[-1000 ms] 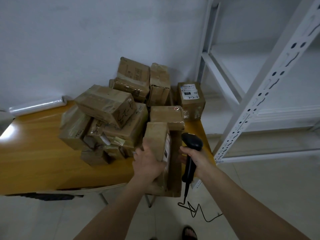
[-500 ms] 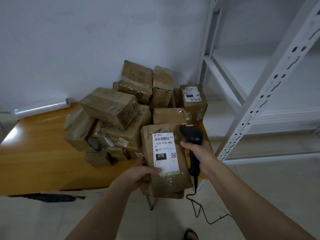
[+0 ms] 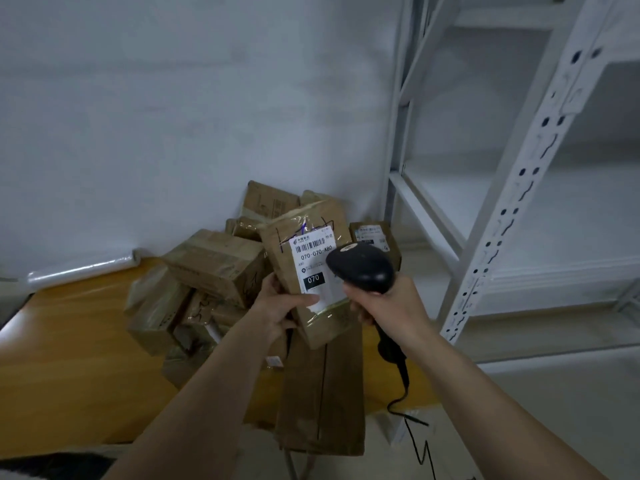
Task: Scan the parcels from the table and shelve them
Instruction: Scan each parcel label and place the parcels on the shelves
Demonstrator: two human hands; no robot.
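Left hand [image 3: 277, 311] has a firm grip on the lower edge of the parcel [image 3: 304, 268], thumb across its white label, holding it up above the table [image 3: 79, 358]. Right hand [image 3: 388, 303] wraps the black scanner [image 3: 362, 266], head just over the label. Behind, the parcel pile [image 3: 207, 271]; right, white shelving [image 3: 502, 220].

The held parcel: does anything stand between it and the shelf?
Nothing visible blocks it. The parcel, gripped by the left hand, has open space rightward to the bare white shelf; the right hand holds the scanner.
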